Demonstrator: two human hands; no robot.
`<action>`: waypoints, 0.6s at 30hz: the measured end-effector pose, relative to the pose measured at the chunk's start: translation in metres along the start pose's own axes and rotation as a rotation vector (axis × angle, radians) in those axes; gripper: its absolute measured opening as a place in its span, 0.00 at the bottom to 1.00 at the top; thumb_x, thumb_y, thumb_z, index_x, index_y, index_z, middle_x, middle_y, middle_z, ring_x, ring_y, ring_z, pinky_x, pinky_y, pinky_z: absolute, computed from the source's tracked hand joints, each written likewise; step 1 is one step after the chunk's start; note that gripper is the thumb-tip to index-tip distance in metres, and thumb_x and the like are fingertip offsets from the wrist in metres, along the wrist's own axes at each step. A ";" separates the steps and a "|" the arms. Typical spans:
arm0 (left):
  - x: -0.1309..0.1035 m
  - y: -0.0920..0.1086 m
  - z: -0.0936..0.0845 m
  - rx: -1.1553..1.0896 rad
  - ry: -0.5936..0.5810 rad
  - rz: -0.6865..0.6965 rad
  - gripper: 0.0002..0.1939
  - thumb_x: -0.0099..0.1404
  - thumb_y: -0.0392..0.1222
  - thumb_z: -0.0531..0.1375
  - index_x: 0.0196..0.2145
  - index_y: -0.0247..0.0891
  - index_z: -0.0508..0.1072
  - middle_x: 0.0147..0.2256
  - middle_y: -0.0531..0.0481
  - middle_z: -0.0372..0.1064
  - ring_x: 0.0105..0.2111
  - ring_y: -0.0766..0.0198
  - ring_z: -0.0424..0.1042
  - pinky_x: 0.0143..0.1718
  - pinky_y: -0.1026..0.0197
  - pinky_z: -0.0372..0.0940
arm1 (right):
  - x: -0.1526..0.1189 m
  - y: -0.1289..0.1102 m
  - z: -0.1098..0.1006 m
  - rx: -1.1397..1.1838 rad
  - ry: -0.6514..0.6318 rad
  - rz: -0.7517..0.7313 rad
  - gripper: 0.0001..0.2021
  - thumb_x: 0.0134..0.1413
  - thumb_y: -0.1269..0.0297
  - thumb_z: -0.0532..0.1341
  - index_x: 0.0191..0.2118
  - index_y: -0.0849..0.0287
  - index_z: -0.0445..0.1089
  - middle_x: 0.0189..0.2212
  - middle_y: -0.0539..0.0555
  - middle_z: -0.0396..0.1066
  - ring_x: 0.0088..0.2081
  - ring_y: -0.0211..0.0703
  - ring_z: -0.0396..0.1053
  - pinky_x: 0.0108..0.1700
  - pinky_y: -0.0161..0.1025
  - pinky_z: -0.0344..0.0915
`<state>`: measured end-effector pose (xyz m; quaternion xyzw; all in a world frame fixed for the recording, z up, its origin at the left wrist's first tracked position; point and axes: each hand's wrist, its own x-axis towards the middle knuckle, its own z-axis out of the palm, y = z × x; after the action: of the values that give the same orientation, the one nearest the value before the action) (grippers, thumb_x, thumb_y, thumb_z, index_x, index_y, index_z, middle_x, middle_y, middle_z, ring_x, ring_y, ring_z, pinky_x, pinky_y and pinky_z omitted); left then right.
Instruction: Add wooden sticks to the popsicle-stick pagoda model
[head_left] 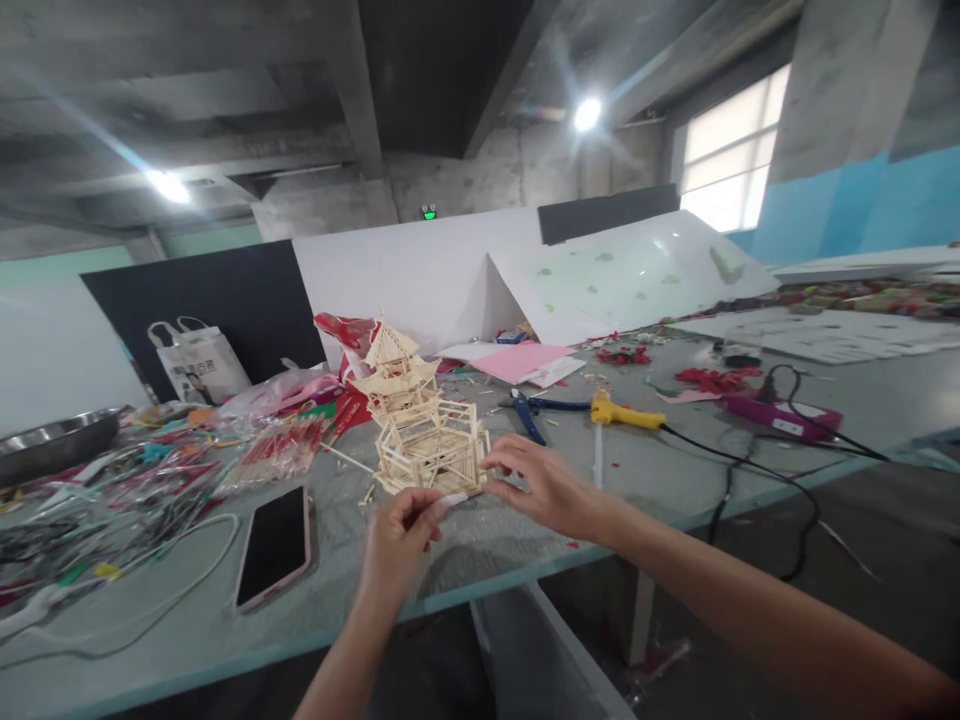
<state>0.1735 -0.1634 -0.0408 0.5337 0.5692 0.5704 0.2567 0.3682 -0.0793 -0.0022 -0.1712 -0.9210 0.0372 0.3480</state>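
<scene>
There were two hands (405, 520), one stick pagoda (399, 388), one glue gun (631, 414), one phone (275, 547), one tote bag (204, 368) and two lit lamps (588, 114).

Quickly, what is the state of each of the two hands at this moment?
Left hand: closed, pinching a small whitish strip.
Right hand: partly curled at the edge of the stick model; whether it grips anything cannot be told.

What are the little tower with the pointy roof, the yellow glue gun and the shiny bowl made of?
The little tower looks like bare wood, pale and matt, because thin straw-coloured sticks show. The yellow glue gun has a body that's probably smooth plastic, evenly coloured. The shiny bowl seems metal, maybe steel, since it's grey and gleams.
</scene>
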 end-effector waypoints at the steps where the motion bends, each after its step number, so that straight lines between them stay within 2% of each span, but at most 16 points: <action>1: 0.000 0.002 0.004 0.009 -0.001 -0.002 0.11 0.53 0.46 0.61 0.30 0.34 0.72 0.18 0.55 0.65 0.18 0.70 0.63 0.18 0.68 0.57 | 0.004 -0.007 -0.002 -0.005 -0.008 -0.039 0.11 0.56 0.63 0.56 0.43 0.62 0.67 0.38 0.57 0.67 0.41 0.42 0.63 0.43 0.38 0.60; 3: 0.000 0.006 0.012 0.012 0.007 -0.006 0.10 0.54 0.45 0.61 0.30 0.34 0.72 0.18 0.54 0.66 0.18 0.69 0.63 0.18 0.68 0.57 | 0.011 -0.016 -0.003 -0.045 -0.056 -0.097 0.11 0.57 0.62 0.55 0.43 0.61 0.68 0.37 0.57 0.67 0.42 0.42 0.63 0.44 0.38 0.59; 5: 0.000 0.008 0.018 0.007 0.011 -0.006 0.10 0.54 0.44 0.60 0.30 0.34 0.72 0.19 0.54 0.67 0.18 0.69 0.64 0.19 0.68 0.57 | 0.016 -0.018 0.000 -0.079 -0.116 -0.127 0.09 0.58 0.64 0.54 0.38 0.60 0.70 0.33 0.55 0.67 0.39 0.41 0.63 0.42 0.37 0.59; 8: 0.001 0.008 0.024 -0.020 0.031 -0.019 0.10 0.55 0.44 0.60 0.31 0.34 0.71 0.20 0.53 0.68 0.18 0.69 0.64 0.18 0.68 0.58 | 0.020 -0.010 0.007 -0.076 -0.156 -0.151 0.09 0.59 0.68 0.53 0.33 0.61 0.69 0.30 0.53 0.66 0.36 0.38 0.62 0.39 0.34 0.58; 10: 0.000 0.006 0.027 -0.069 0.091 -0.043 0.12 0.54 0.45 0.61 0.33 0.34 0.70 0.21 0.52 0.69 0.18 0.69 0.65 0.18 0.68 0.58 | 0.023 0.000 0.010 -0.070 -0.134 -0.150 0.08 0.59 0.69 0.53 0.33 0.62 0.68 0.31 0.53 0.67 0.37 0.38 0.62 0.40 0.34 0.58; 14: -0.004 0.003 0.033 -0.324 0.201 -0.149 0.18 0.54 0.49 0.61 0.38 0.33 0.67 0.27 0.48 0.71 0.19 0.69 0.66 0.17 0.68 0.60 | 0.035 0.019 0.015 -0.103 -0.070 -0.137 0.06 0.58 0.68 0.55 0.34 0.62 0.68 0.32 0.53 0.67 0.37 0.39 0.61 0.41 0.35 0.57; 18: -0.007 0.004 0.041 -0.626 0.155 -0.350 0.20 0.53 0.43 0.63 0.42 0.31 0.66 0.27 0.47 0.72 0.18 0.72 0.65 0.15 0.70 0.58 | 0.045 0.028 0.023 -0.129 -0.065 -0.183 0.06 0.57 0.68 0.56 0.32 0.62 0.68 0.31 0.52 0.67 0.37 0.39 0.61 0.42 0.36 0.57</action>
<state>0.2143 -0.1554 -0.0482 0.2791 0.4674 0.7032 0.4573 0.3297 -0.0359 0.0036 -0.1069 -0.9441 -0.0486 0.3080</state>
